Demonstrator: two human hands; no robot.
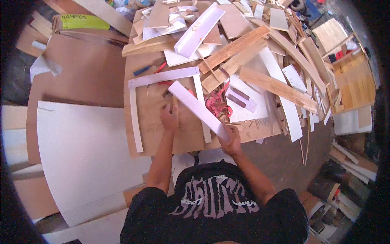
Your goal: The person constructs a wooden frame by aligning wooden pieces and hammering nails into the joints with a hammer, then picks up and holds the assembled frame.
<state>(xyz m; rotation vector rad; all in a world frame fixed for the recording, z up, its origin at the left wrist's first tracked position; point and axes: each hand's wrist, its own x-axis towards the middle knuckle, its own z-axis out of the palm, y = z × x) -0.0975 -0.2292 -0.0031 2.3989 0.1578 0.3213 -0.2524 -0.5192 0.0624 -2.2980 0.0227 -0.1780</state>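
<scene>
My right hand (230,140) grips the near end of a white wooden strip (197,107), which slants up and away to the left above the table. My left hand (169,117) is closed around the wooden handle of a hammer (175,105); its dark head points away from me, partly behind the strip. Around my left hand lies a three-sided white frame (164,77), made of a far crosspiece and two side strips, with its near side open. The held strip crosses over the frame's right side strip.
The worktable (152,134) carries a blue-handled tool (142,70) beyond the frame and a tangled pink strap (219,105) to the right. Wood offcuts (237,51) pile up at the far and right sides. A large white panel (87,154) stands at the left.
</scene>
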